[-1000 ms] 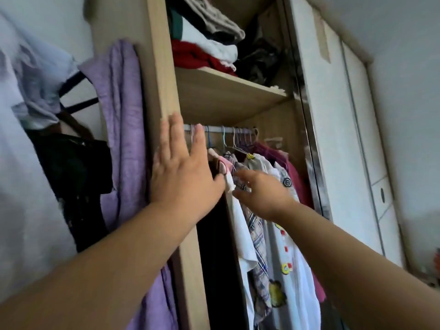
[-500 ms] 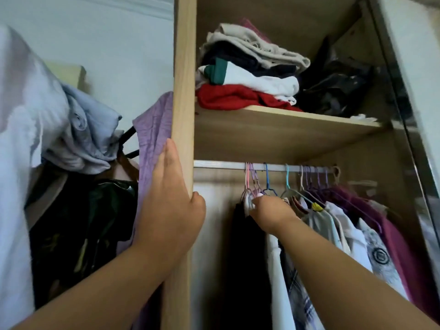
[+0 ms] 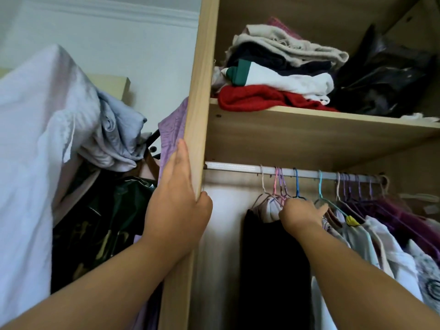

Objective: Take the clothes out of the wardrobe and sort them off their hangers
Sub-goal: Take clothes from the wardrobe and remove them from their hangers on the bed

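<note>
The wooden wardrobe [image 3: 198,96] stands open in front of me. A metal rail [image 3: 238,166] under its shelf carries several coloured hangers [image 3: 296,184] with clothes: a black garment [image 3: 273,258] at the left, white and patterned shirts [image 3: 381,246], purple ones [image 3: 404,217] at the right. My left hand [image 3: 177,206] grips the wardrobe's side panel, thumb inside. My right hand [image 3: 301,214] is closed around the necks of the leftmost hangers, just below the rail.
Folded clothes [image 3: 273,79] and a black bag [image 3: 381,79] lie on the shelf above the rail. Left of the wardrobe, a purple cloth [image 3: 172,129], pale blue and white garments [image 3: 47,139] and a dark bag [image 3: 102,222] hang crowded together.
My view has tilted upward and closer. My left hand went from flat on the panel to gripping its edge. My right hand rose from the shirts to the hanger necks.
</note>
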A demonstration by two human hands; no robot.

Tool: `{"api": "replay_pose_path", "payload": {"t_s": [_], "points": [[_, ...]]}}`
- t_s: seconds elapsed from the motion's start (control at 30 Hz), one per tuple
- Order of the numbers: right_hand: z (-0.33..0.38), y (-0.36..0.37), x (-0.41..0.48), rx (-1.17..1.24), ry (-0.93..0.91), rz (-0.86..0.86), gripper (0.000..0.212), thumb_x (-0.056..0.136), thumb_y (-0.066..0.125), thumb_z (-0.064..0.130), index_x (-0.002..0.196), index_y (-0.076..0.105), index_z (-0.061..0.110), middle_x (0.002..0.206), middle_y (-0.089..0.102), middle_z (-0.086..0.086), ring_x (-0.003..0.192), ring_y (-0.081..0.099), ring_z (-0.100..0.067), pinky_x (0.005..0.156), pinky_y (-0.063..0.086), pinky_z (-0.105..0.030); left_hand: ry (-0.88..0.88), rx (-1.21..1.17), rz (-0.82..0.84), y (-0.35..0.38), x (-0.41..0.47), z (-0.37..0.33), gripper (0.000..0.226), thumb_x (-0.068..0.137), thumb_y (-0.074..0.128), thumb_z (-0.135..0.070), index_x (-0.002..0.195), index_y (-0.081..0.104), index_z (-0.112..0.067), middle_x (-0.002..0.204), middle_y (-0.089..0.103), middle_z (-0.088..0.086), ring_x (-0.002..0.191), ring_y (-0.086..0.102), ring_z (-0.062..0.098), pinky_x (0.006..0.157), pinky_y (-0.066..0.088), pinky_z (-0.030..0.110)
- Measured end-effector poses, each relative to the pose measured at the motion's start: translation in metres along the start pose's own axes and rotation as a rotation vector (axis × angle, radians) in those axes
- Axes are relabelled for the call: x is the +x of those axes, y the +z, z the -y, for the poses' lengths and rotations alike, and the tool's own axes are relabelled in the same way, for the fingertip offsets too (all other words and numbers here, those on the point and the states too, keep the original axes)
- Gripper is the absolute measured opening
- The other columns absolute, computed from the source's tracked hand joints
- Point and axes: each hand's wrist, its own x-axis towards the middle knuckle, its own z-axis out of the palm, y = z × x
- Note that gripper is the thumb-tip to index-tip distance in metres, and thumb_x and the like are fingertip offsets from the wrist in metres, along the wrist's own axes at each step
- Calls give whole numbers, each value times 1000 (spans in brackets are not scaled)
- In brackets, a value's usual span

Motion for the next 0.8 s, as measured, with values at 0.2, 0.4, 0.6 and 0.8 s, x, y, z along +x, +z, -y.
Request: {"api": "replay_pose_path", "payload": {"t_s": [0.2, 0.4, 0.6, 0.8], "points": [[-2, -24, 8, 149, -25, -42, 15, 83, 51, 13, 68, 52, 15, 68, 52, -3, 86, 53, -29, 109, 9, -61, 4, -16, -9, 0, 0, 3, 95, 77, 60, -13, 152, 2, -20, 154, 24, 1, 137, 22, 13, 98, 23, 17], [-30, -60, -17, 202, -81, -129, 19, 89, 54, 28, 76, 59, 15, 75, 51, -4, 85, 49, -28, 101, 32, -50, -51, 8, -3, -3, -2, -5, 93, 78, 60, -13, 152, 4, -18, 153, 26, 5, 136, 26, 19, 98, 31, 27], [-93, -94, -63, 321, -173, -200, 21, 84, 60, 26, 64, 59, 20, 67, 60, -5, 75, 60, -28, 69, 47, -33, -21, 135, 12, -5, -11, -26, 81, 80, 55, -3, 150, 16, -11, 158, 9, 16, 144, 12, 30, 114, 23, 43], [-155, -128, -138, 382, -194, -227, 19, 85, 66, 22, 66, 65, 16, 56, 57, 3, 49, 48, -3, 48, 33, -14, 131, -80, 270, 32, -32, -68, 78, 81, 56, -6, 149, 23, -23, 159, 12, 2, 147, 3, 23, 115, 15, 47]]}}
